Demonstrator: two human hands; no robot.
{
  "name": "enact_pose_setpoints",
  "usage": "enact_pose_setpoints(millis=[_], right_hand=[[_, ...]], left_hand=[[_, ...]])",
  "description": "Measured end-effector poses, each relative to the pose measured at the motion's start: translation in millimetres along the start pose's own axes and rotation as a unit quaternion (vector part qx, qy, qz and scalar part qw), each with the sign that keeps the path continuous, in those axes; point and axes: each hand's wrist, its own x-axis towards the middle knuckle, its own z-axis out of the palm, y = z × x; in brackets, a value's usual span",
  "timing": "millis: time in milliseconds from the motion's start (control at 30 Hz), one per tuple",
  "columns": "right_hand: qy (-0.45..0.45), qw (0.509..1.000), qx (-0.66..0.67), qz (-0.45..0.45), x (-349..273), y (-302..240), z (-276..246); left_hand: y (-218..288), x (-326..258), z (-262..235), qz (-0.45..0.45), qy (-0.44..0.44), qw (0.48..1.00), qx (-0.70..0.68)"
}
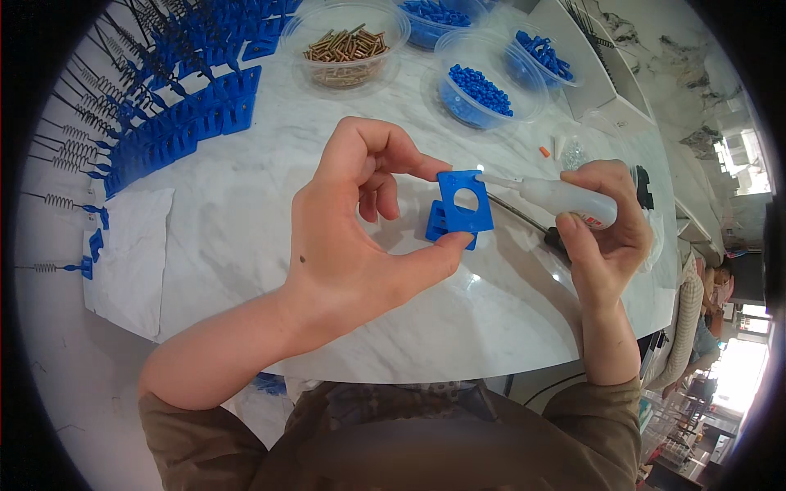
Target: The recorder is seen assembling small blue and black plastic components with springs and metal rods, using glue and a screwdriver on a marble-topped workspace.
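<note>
Blue plastic, a small square bracket (463, 204) with a round hole through its face, sits pinched in the left hand (352, 237): forefinger on its top edge, thumb under its bottom edge, the other fingers curled clear. It is held up off the white marble table (270, 180), directly in front of the person and between the two hands.

The right hand (602, 225) is wrapped shut around a small translucent squeeze bottle (565, 199), whose thin nozzle points leftward and meets the bracket's upper right corner. Under the bottle, just beyond the right hand's fingers, a dark-handled tool (532, 225) lies on the table.

Beyond the hands stand clear tubs: one of brass pins (345, 45) and several of small blue parts (479, 90). Far out past the left hand, rows of finished blue brackets (184, 127) with springs and wires fan along the table's edge, beside a white cloth (131, 245).

What could go wrong, as I judge it: the pinch is only at two edges, so a push from the nozzle could twist the bracket or flick it out of the fingers. A hard squeeze could overfill the spot and run liquid onto the forefinger right beside the tip, or drip onto the marble below. If the nozzle drifts off the corner, the liquid would land on the wrong face.
</note>
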Motion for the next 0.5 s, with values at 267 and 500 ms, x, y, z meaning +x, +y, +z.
enact_pose_setpoints(millis=[267, 500], right_hand=[[0.029, 0.992, 0.087, 0.088, -1.1, -0.9, 0.0], [0.015, 0.990, 0.105, 0.095, -0.2, -1.6, -0.9]], left_hand=[[-0.5, 1.2, -1.4, -0.002, 0.012, 1.000, -0.007], [-1.5, 2.8, -1.7, -0.005, 0.022, 1.000, -0.003]])
